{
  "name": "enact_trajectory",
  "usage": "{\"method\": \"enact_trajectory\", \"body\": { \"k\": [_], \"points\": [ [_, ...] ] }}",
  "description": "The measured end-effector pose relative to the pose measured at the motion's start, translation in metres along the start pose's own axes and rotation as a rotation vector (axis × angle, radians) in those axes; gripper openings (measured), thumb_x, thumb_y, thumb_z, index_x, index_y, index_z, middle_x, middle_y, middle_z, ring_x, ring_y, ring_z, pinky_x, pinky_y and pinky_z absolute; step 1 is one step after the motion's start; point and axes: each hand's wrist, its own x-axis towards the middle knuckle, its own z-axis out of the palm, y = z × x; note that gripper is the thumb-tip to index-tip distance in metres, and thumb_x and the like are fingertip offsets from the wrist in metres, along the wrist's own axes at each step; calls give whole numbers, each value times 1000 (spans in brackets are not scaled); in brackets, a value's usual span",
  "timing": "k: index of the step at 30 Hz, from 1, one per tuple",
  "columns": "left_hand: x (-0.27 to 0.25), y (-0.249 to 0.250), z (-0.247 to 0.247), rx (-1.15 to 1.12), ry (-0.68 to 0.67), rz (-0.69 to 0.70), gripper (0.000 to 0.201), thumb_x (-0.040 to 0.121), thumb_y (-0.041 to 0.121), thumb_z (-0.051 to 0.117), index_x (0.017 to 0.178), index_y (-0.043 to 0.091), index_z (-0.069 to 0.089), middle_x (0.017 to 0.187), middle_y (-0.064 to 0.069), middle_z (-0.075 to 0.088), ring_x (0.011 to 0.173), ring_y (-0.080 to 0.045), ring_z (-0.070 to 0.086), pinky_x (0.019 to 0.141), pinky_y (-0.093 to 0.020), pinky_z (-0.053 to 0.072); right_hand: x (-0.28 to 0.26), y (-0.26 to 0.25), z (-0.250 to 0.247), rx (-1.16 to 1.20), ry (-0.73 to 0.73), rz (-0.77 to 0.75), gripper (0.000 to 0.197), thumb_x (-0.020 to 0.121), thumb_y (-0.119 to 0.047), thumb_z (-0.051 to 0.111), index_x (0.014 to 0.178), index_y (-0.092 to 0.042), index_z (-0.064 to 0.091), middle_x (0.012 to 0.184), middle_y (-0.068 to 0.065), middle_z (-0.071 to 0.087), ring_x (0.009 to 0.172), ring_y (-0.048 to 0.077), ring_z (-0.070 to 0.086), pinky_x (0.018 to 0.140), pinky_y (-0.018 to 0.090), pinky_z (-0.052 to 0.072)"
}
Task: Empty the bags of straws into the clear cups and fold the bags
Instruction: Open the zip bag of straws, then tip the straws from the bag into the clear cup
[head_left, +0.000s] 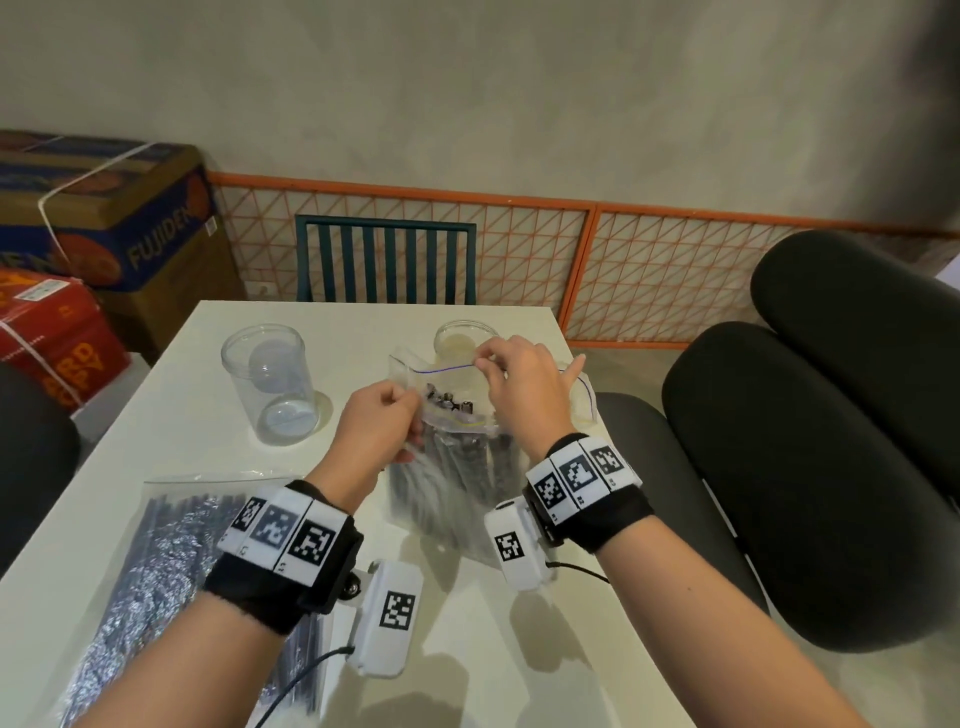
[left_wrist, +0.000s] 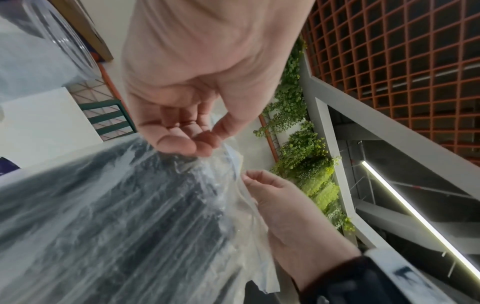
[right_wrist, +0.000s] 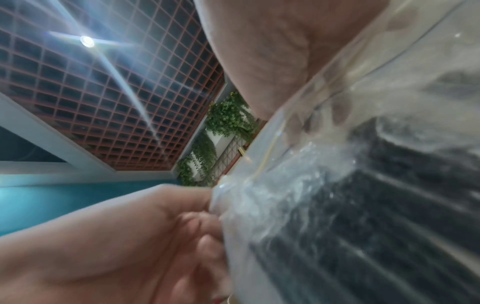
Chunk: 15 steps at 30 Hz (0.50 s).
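- Our left hand (head_left: 376, 431) has its fingers curled in, pinching the near lip of the zip bag (head_left: 452, 467) of dark straws.
- Our right hand (head_left: 524, 384) pinches the far lip with thumb and forefinger, the other fingers loosely spread, so the bag's mouth is pulled open between the two.
- The bag sits upright-ish at the middle of the white worktop (head_left: 483, 649), straw ends poking up at the opening.
- One clear cup (head_left: 270, 384) stands to the left, empty; a second clear cup (head_left: 465, 338) sits just behind the bag, partly hidden by it.
- A second bag (head_left: 171, 566) of shiny straws lies flat at near left, under our left forearm.
- Black chair cushions (head_left: 831, 441) crowd the right edge.
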Motion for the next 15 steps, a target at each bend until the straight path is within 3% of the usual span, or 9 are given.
{"method": "enact_trajectory", "body": {
  "k": [3, 5, 8, 10, 12, 13, 15],
  "points": [
    [-10, -9, -6, -28, 0, -42, 25, 88, 3, 44, 64, 10, 47, 56, -4, 50, 49, -12, 53, 44, -22, 45, 10, 2, 0, 40, 41, 68, 19, 96, -23, 47, 95, -24, 66, 101, -3, 62, 107, 22, 53, 107, 68, -2],
    [-15, -15, -14, -43, -11, -75, 20, 89, 6, 44, 70, 8, 49, 59, -5, 52, 56, -15, 55, 49, -25, 47, 13, 4, -1, 48, 50, 102, 18, 96, -22, 47, 96, -24, 65, 101, -2, 62, 106, 23, 54, 108, 67, 0],
    [-12, -17, -25, 61, -14, -84, 6, 89, 15, 50, 89, 9, 51, 89, -9, 58, 78, -19, 60, 56, -28, 49, 15, 8, 0, 47, 6, 79, 17, 96, -23, 48, 97, -23, 65, 102, -1, 63, 107, 25, 54, 108, 67, 2],
    [-3, -12, -28, 196, 3, -14, 27, 88, 19, 56, 113, 17, 44, 113, -7, 44, 92, -20, 53, 61, -32, 52, 13, 7, 0, 58, -40, 37, 16, 96, -23, 49, 95, -24, 65, 102, -2, 63, 108, 24, 54, 107, 68, 2],
    [8, -1, -27, 313, -25, 101, 47, 89, 24, 58, 130, 25, 35, 123, -4, 32, 102, -23, 48, 73, -40, 55, 12, 5, 0, 50, -87, -6, 16, 96, -24, 50, 94, -24, 65, 101, -3, 64, 108, 23, 54, 107, 69, 2],
    [12, 6, -26, 365, -44, 153, 45, 90, 25, 57, 131, 26, 38, 123, -3, 33, 102, -24, 50, 74, -40, 56, 12, 4, -1, 50, -114, -30, 15, 96, -25, 50, 93, -25, 65, 101, -3, 64, 108, 22, 54, 107, 69, 3],
    [21, 15, -23, 430, -63, 211, 24, 93, 23, 51, 115, 14, 56, 117, -9, 50, 95, -27, 56, 62, -34, 55, 12, 3, -4, 74, -167, -70, 15, 95, -27, 51, 94, -26, 66, 102, -4, 65, 109, 21, 55, 108, 70, 7]
  ]
}}
